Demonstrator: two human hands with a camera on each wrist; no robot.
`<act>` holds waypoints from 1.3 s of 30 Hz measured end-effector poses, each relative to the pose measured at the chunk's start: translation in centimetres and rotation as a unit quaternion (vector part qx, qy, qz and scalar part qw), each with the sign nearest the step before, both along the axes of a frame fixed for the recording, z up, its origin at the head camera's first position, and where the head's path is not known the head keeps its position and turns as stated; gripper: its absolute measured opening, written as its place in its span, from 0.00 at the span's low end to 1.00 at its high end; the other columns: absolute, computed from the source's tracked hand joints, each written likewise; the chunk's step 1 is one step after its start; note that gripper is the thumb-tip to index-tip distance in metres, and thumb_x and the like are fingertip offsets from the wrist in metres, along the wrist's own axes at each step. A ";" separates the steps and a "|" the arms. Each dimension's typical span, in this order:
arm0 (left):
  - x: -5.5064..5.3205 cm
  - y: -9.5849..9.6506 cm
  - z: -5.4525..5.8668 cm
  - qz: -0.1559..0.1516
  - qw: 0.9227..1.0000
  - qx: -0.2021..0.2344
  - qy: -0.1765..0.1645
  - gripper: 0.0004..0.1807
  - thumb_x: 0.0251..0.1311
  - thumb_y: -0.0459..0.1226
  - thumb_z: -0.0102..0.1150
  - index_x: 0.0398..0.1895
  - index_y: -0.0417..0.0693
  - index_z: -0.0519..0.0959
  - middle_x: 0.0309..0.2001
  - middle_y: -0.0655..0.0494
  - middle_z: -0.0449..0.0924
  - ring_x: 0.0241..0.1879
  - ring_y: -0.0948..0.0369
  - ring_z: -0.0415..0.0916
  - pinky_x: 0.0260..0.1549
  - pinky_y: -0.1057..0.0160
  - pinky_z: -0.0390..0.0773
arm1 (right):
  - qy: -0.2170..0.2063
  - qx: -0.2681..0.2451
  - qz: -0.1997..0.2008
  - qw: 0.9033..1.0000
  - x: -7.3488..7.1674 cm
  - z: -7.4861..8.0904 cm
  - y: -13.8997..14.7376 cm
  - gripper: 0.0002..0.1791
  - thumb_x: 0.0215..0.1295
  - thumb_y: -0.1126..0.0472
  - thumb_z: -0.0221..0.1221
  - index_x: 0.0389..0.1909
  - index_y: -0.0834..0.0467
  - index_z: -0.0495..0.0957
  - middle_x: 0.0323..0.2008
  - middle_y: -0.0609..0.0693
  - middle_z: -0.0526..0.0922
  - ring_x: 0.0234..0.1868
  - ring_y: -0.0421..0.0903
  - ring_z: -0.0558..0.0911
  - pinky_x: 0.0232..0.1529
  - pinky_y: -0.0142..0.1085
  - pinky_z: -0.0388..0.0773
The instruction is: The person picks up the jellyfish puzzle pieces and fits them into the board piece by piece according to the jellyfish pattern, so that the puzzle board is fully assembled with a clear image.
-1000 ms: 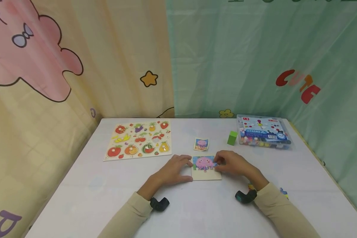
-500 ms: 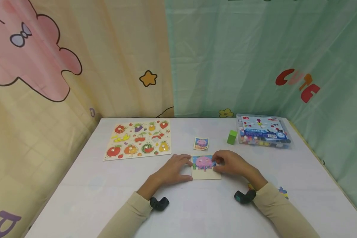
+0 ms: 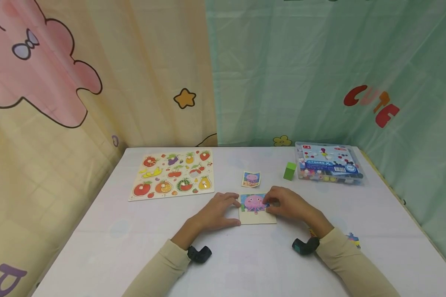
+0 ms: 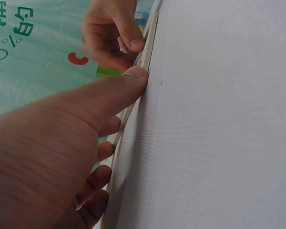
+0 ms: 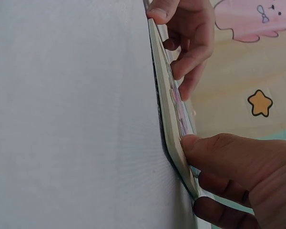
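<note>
A small wooden puzzle board (image 3: 258, 219) lies flat on the table. Its upper part carries pieces showing a pink octopus (image 3: 253, 201) on blue, while the lower strip is bare wood. My left hand (image 3: 216, 213) holds the board's left edge, thumb at the near corner and fingers farther up. At the right side of the picture, my right hand (image 3: 289, 203) pinches a puzzle piece, mostly hidden by the fingers. In the right wrist view, the right thumb (image 5: 193, 143) sits at the board's edge. Just beyond the board lies a picture card (image 3: 251, 179) with the same octopus.
Loose puzzle pieces (image 3: 353, 239) lie partly hidden by the right forearm. A green block (image 3: 290, 171) stands beside a clear plastic box (image 3: 328, 163) at the back right. A fruit peg puzzle (image 3: 174, 175) lies at the back left. Curtains hang behind the table.
My right hand has shifted slightly left over the octopus picture, fingertips still together. The left hand stays at the board's left edge.
</note>
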State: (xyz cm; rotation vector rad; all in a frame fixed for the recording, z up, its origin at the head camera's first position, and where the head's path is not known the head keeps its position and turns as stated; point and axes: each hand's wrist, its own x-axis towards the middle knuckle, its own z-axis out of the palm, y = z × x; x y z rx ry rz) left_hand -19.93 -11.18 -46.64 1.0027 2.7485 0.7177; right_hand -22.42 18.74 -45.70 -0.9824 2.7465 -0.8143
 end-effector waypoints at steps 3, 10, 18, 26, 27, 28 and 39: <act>0.0 0.0 0.0 0.000 1.000 0.001 -0.001 0.27 0.61 0.53 0.69 0.59 0.53 0.79 0.72 0.56 0.66 0.67 0.56 0.62 0.67 0.56 0.63 | -0.006 -0.006 0.007 1.000 -0.1 0.0 0.0 0.12 0.63 0.60 0.70 0.47 0.52 0.85 0.40 0.39 0.80 0.42 0.39 0.77 0.47 0.41 0.78; 0.0 0.0 0.1 0.002 1.000 -0.003 -0.004 0.27 0.61 0.53 0.69 0.60 0.53 0.79 0.72 0.56 0.66 0.67 0.55 0.62 0.67 0.55 0.63 | -0.006 0.011 0.012 1.000 -0.2 0.1 0.0 0.13 0.63 0.60 0.70 0.49 0.53 0.87 0.40 0.41 0.79 0.41 0.41 0.76 0.45 0.40 0.77; -0.1 0.1 -0.2 0.002 1.000 -0.002 -0.001 0.27 0.61 0.53 0.69 0.59 0.54 0.79 0.72 0.57 0.66 0.67 0.56 0.63 0.67 0.55 0.63 | 0.017 0.037 0.020 0.999 0.3 0.7 -0.2 0.12 0.63 0.60 0.70 0.47 0.55 0.88 0.40 0.43 0.79 0.42 0.42 0.77 0.46 0.41 0.78; 0.0 0.0 -0.1 0.000 1.000 -0.003 0.006 0.27 0.61 0.53 0.69 0.59 0.54 0.79 0.72 0.57 0.66 0.65 0.56 0.63 0.65 0.55 0.64 | 0.057 0.077 0.049 0.994 0.3 0.9 -0.2 0.15 0.65 0.59 0.68 0.52 0.56 0.87 0.43 0.45 0.79 0.41 0.42 0.77 0.42 0.39 0.78; 0.0 -0.1 -0.1 0.001 1.000 -0.001 0.007 0.27 0.60 0.53 0.70 0.59 0.53 0.79 0.72 0.56 0.66 0.65 0.56 0.64 0.65 0.54 0.65 | 0.056 0.075 0.049 0.994 0.3 0.9 -0.2 0.15 0.66 0.60 0.68 0.53 0.56 0.87 0.43 0.45 0.79 0.42 0.42 0.78 0.43 0.39 0.79; 0.0 -0.1 -0.1 0.001 1.000 -0.001 0.007 0.27 0.60 0.53 0.70 0.59 0.53 0.79 0.72 0.56 0.66 0.65 0.56 0.64 0.65 0.54 0.65 | 0.053 0.073 0.050 0.995 0.2 0.9 -0.2 0.15 0.66 0.60 0.68 0.52 0.56 0.87 0.43 0.45 0.79 0.42 0.42 0.78 0.43 0.40 0.79; -0.1 0.0 -0.4 -0.001 1.000 -0.010 0.007 0.28 0.61 0.55 0.69 0.60 0.54 0.79 0.72 0.56 0.66 0.67 0.56 0.63 0.68 0.54 0.62 | -0.023 0.043 0.010 0.999 1.0 0.9 2.9 0.22 0.65 0.53 0.69 0.57 0.57 0.82 0.46 0.43 0.80 0.46 0.42 0.78 0.49 0.42 0.79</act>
